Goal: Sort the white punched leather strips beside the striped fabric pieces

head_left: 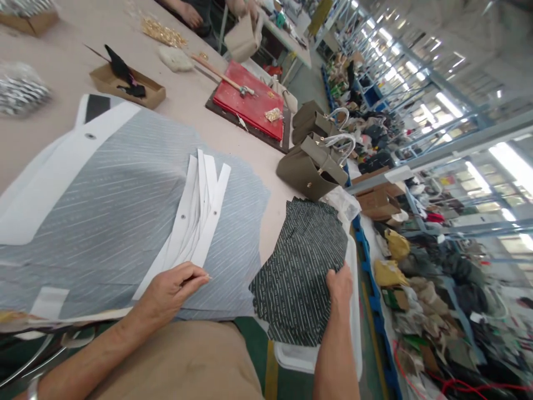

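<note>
Nearest, left hand (177, 286) over the pale striped cloth (233, 244): fingers curled, thumb drawn in against the forefinger, a narrow pinch; cannot tell whether anything fine sits in it. Right hand (340, 283) holds the right edge of the dark striped cloth (300, 266), thumb on top, other fingers mostly hidden. That dark cloth lies to the right of the pale cloth, by the table corner, above a white tray (297, 360). Handling, as I judge it: a light grip, edge kept level, other hand supporting the far side, since loose layers would probably slip or crease. Left edge of it is jagged and near the pale cloth; could snag or drag there. White strips (204, 205) lie fanned on the pale cloth, just beyond the left hand, easy to knock. Beyond the dark cloth, an olive handbag (310, 169) crowds that side. Farther: red board (250, 100) with a hammer (219, 72) across it, cardboard box (154, 99), heap of gold pieces (162, 32). Farthest across the table, a co-worker's hand (191, 15).
</note>
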Available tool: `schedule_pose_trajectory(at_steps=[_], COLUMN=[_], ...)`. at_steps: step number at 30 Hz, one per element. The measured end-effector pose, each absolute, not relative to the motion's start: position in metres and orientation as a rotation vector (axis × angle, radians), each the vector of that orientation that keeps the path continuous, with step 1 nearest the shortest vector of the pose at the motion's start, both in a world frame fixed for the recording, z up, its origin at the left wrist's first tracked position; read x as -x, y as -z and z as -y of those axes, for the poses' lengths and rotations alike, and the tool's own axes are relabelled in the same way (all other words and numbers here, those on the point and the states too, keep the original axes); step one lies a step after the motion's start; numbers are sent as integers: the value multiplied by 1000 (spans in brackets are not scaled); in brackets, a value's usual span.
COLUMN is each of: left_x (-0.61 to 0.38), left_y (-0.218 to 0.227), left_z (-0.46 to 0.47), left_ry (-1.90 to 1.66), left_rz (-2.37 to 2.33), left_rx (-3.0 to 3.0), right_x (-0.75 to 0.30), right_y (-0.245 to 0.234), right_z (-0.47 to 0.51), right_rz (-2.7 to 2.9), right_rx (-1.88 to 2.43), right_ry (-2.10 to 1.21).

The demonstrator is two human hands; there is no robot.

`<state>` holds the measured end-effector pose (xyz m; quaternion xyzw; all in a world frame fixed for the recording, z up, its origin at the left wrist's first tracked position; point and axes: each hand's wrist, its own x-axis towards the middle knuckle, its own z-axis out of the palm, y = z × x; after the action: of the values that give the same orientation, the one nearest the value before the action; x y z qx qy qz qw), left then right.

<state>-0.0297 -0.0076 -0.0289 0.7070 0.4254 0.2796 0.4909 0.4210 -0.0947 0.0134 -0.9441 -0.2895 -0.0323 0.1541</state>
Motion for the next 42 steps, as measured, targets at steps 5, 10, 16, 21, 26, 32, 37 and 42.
schedule_pose_trajectory(at_steps=[5, 10, 16, 21, 26, 32, 37, 42], left_x=[29, 35, 45, 48, 52, 49, 49, 53], left_y=[24, 22, 25, 35, 29, 29, 48, 62], left_z=[7, 3, 7, 5, -7, -7, -5, -5], left_ry=[-758, -848, -855, -776, -761, -615, -488, -447], left_rz=[-1018, -885, -892, -1046, -1119, -1167, -1158, -1117], left_rx=[-1935, -2257, -2364, -2026, -1845, -1610, -1597, -1647], right_x=[-302, -184, -157, -145, -131, -153, -159, -156], right_y=[-18, -31, -23, -6, 16, 52, 71, 75], right_z=[66, 37, 23, 17, -6, -74, -113, -123], right_rz=[1188, 1888, 2360, 2335, 1869, 939, 866, 1055], right_rx=[2170, 1454, 1250, 1340, 1537, 1723, 1725, 1830], right_ry=[-531, -815, -663, -555, -731, -1205, -1327, -1289])
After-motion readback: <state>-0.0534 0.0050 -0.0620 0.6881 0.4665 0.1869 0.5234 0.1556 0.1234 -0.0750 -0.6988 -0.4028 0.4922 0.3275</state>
